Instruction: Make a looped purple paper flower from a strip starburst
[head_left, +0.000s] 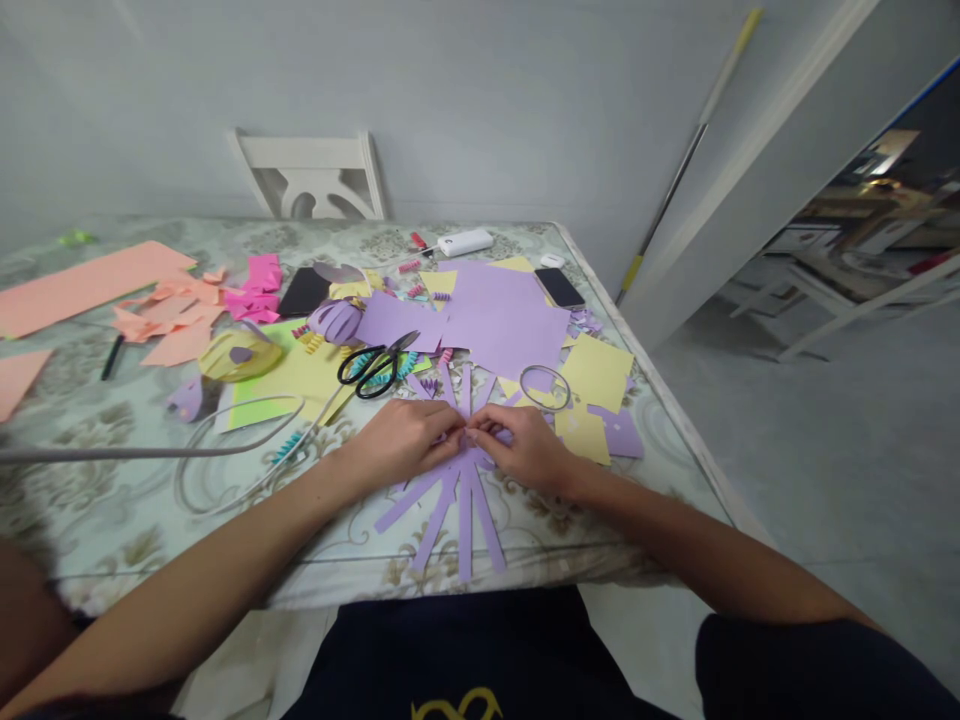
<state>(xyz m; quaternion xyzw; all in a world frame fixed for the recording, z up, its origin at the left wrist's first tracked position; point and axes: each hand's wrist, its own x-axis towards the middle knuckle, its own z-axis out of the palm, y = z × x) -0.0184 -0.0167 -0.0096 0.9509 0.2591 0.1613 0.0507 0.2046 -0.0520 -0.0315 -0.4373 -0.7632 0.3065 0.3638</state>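
Note:
Several purple paper strips lie crossed like a star at the near edge of the table, fanning out from one centre. My left hand and my right hand meet over that centre, fingertips pinched together on the strips. The fingers hide the exact crossing point. Just beyond my left hand rest black-handled scissors, blades partly apart. A thin round ring lies beyond my right hand, close to yellow paper pieces. Behind the strips is a large purple sheet.
A looped white cable crosses the table at left. Rolled paper shapes in yellow and purple stand there, with pink and peach paper beyond. A phone and white power bank lie farther back.

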